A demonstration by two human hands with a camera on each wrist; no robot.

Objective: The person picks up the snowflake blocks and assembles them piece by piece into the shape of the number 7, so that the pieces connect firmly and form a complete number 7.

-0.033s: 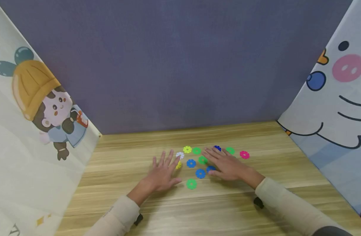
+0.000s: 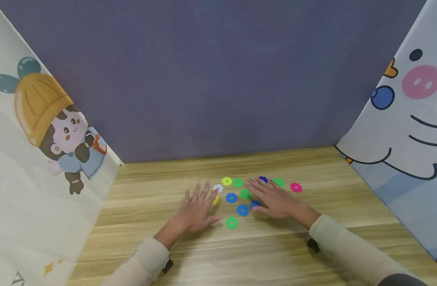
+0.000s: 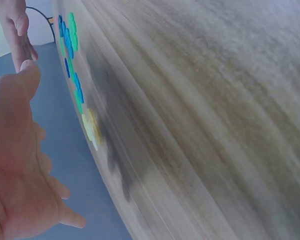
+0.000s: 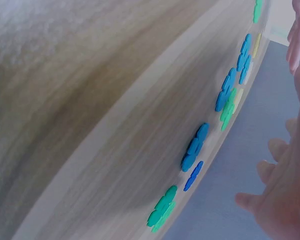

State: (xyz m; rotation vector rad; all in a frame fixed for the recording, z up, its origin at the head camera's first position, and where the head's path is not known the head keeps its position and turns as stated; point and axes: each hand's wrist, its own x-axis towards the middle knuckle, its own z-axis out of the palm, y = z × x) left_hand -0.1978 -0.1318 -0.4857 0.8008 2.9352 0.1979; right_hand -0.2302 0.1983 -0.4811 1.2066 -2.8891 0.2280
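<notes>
Several flat, notched flower-shaped plastic discs lie scattered on the wood-grain table. My left hand (image 2: 195, 212) hovers palm down with fingers spread, partly covering a yellow disc (image 2: 216, 200); a white disc (image 2: 217, 188) lies at its fingertips. My right hand (image 2: 275, 200) hovers over the right part of the group, hiding parts of a dark blue disc (image 2: 263, 179) and a blue disc (image 2: 254, 204). Between the hands lie another blue disc (image 2: 242, 210) and a green disc (image 2: 232, 223). In the left wrist view, a gap and a shadow separate the left hand (image 3: 20, 165) from the table.
A pink disc (image 2: 296, 187) lies farthest right. Beyond the table (image 2: 150, 174) rises a dark blue-grey panel (image 2: 218, 87). Cartoon-printed sheets stand on the left (image 2: 18, 159) and right (image 2: 401, 139). Black straps or mounts sit under both sleeves.
</notes>
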